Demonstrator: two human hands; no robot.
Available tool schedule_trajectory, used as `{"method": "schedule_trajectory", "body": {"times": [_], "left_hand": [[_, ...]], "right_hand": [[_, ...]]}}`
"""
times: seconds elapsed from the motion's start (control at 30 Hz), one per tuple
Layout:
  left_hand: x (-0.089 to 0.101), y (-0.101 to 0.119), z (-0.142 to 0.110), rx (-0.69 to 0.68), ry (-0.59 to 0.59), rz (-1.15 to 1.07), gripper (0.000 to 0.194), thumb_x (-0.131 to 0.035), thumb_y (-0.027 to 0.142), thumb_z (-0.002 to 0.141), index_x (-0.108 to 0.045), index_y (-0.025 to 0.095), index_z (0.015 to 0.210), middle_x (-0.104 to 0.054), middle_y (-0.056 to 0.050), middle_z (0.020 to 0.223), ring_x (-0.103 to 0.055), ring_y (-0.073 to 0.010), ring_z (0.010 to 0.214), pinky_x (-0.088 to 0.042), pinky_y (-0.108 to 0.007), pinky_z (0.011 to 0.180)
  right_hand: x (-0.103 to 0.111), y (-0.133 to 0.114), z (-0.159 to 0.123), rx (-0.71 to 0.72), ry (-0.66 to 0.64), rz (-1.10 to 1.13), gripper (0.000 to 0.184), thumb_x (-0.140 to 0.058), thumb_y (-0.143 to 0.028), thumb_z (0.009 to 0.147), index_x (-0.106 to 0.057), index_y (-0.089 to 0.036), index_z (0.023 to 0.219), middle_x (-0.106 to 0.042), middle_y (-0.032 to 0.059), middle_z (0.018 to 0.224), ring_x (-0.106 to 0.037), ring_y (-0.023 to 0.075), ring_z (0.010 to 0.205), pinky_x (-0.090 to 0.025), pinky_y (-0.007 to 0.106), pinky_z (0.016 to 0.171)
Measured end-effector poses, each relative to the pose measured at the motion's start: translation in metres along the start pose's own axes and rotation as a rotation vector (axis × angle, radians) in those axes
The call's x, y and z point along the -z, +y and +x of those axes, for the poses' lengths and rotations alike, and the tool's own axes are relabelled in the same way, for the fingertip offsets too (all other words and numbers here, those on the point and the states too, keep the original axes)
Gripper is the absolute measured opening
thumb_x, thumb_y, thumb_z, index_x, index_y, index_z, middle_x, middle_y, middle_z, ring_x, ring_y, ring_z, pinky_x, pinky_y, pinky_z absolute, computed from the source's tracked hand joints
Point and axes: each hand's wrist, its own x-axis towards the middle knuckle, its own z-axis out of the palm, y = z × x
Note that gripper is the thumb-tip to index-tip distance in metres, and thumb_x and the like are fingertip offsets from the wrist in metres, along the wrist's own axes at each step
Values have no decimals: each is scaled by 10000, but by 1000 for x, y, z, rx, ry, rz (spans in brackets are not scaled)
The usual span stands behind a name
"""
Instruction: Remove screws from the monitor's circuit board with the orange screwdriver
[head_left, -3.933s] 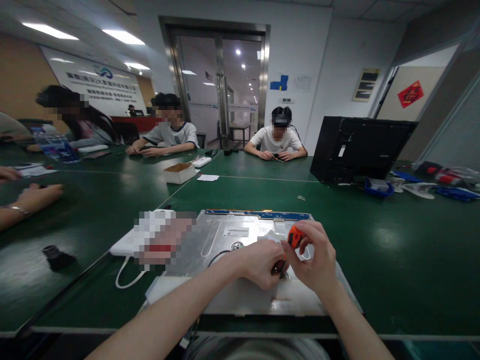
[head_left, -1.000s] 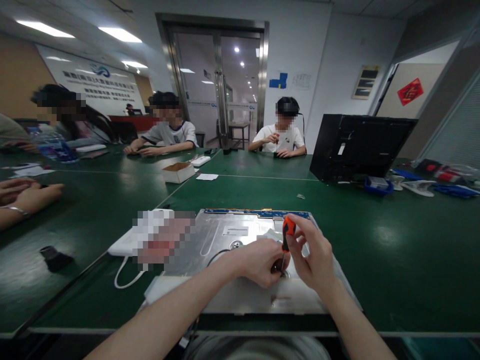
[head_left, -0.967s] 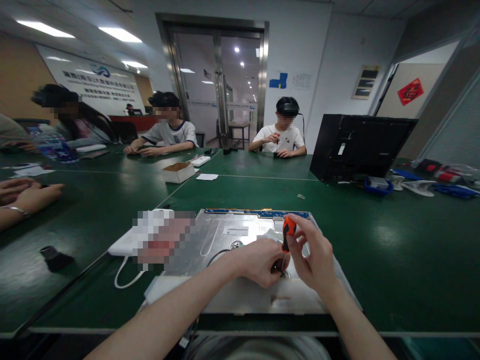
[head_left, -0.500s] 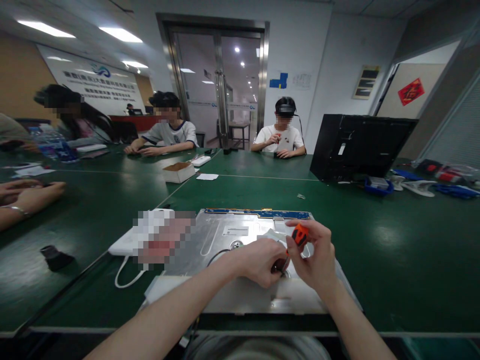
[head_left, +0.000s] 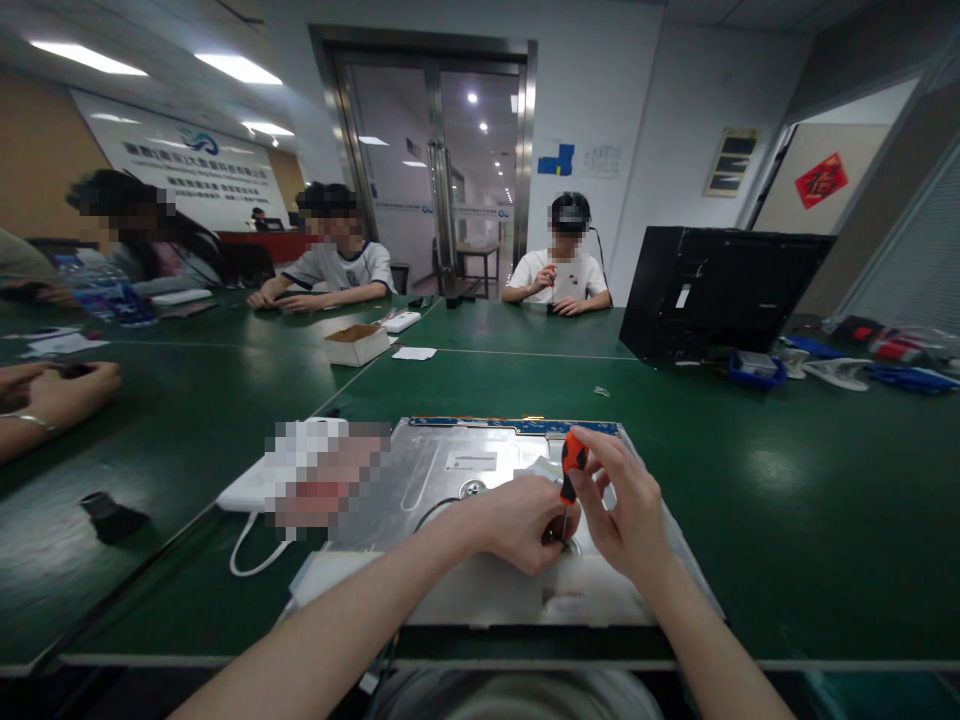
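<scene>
My right hand (head_left: 630,510) grips an orange-and-black screwdriver (head_left: 574,465) by its handle. The screwdriver stands nearly upright, and its shaft points down beside my left fingers. My left hand (head_left: 529,520) is closed low over a silver metal panel (head_left: 420,460); whatever its curled fingers hold is hidden. Just below the screwdriver's tip, a round metal piece (head_left: 572,548) shows partly. Another round metal disc (head_left: 472,489) lies on the panel left of my left hand, with a black cable near it. A blue circuit strip (head_left: 487,427) runs along the panel's far edge.
A white power bank (head_left: 247,485) with a white cable and a black object (head_left: 112,517) lie to the left. Further off are an open box (head_left: 358,345), a large black monitor (head_left: 720,295) and a blue tray (head_left: 756,370). Several people sit around the green table.
My right hand has shifted left and swung the screwdriver from a tilt to nearly upright, its shaft now showing beside my left fingers. My left hand stays in place.
</scene>
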Motion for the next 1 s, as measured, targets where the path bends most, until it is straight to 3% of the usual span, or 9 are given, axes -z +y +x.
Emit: {"method": "schedule_trajectory", "body": {"times": [0.2,0.37,0.63,0.77,1.0], "left_hand": [[3,3,0,22,10,-7,88,-602,114,672,-548,177,702,-622,0,658,-519,-147,573,-400,-248,525],[5,5,1,29,-19,4,85,-591,113,679,-554,179,717,-641,-5,683,-537,-157,591,-410,-262,542],[3,4,1,24,-1,1,92,-591,104,670,-555,179,709,-644,-4,673,-541,-156,585,-421,-259,554],[3,4,1,13,5,11,89,-591,109,670,-560,180,713,-637,-3,673,-545,-157,592,-412,-260,557],[5,4,1,37,-27,-9,135,-589,123,675,-600,174,800,-676,-21,739,-584,-178,640,-446,-265,587]], "right_hand": [[-4,1,-3,-28,84,-13,344,-581,-252,943,-451,-227,1261,-646,22,882,-551,94,536,-476,206,437],[-8,0,-4,-85,201,18,311,-634,-267,915,-429,-236,1146,-641,22,894,-561,95,561,-476,194,449],[-4,0,0,-20,177,4,280,-588,-220,935,-447,-237,1177,-601,69,1015,-596,123,686,-495,205,465],[-2,1,0,-1,161,-32,281,-612,-217,929,-506,-243,1188,-560,63,1031,-548,96,631,-476,197,435],[1,0,0,-6,73,-37,353,-527,-146,949,-500,-228,1291,-636,82,1054,-593,100,635,-501,199,453]]}}
